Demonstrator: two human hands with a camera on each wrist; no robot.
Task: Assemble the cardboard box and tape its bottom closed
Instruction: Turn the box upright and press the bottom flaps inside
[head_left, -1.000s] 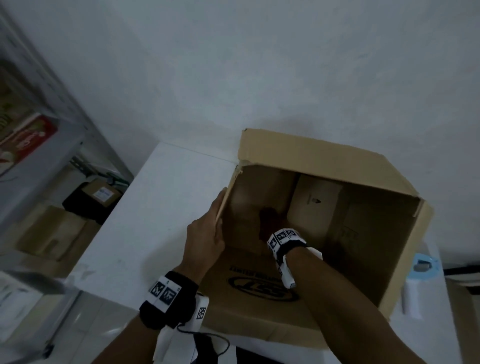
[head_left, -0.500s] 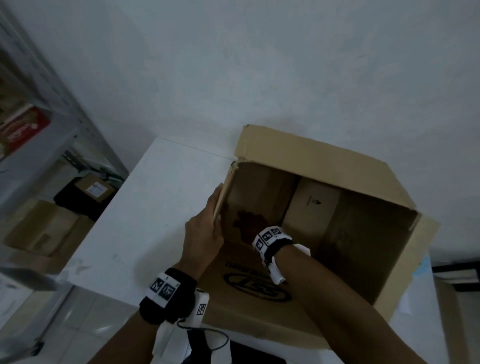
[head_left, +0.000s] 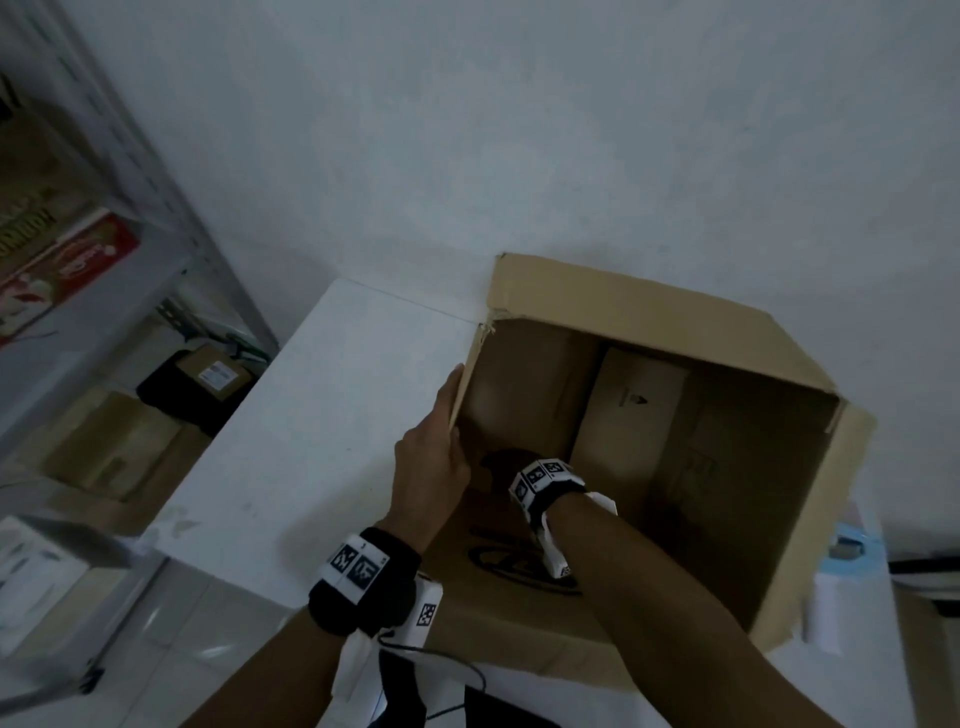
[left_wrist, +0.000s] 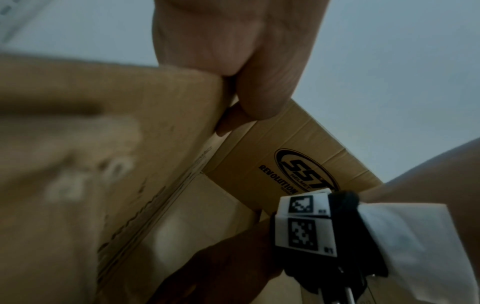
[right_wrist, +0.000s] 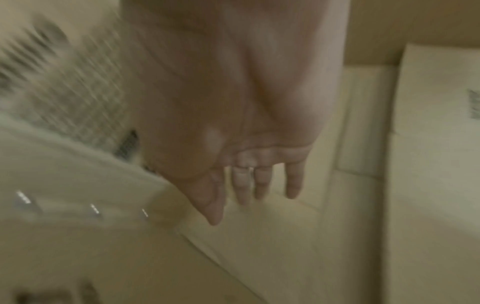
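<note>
A brown cardboard box (head_left: 628, 306) stands on the white table (head_left: 322, 415) with its open side up and inner flaps folded across its floor. My left hand (head_left: 436, 447) grips the top edge of the box's left wall; in the left wrist view the thumb of this left hand (left_wrist: 257, 86) curls over the cardboard box (left_wrist: 130, 127) edge. My right hand (right_wrist: 249, 185) reaches down inside the box near the left wall, fingers straight and spread above the flaps. In the head view the right hand (head_left: 498, 462) is mostly lost in shadow. A printed logo (left_wrist: 303, 170) marks the near wall.
A light blue tape dispenser (head_left: 847, 551) sits on the table just right of the box. A metal shelf (head_left: 104, 249) with packages stands at the left, with cardboard boxes (head_left: 208, 374) on the floor beneath. A white wall rises right behind the box.
My right wrist has shifted left inside the box, toward the wall that my left hand holds. The left hand keeps its grip on the edge.
</note>
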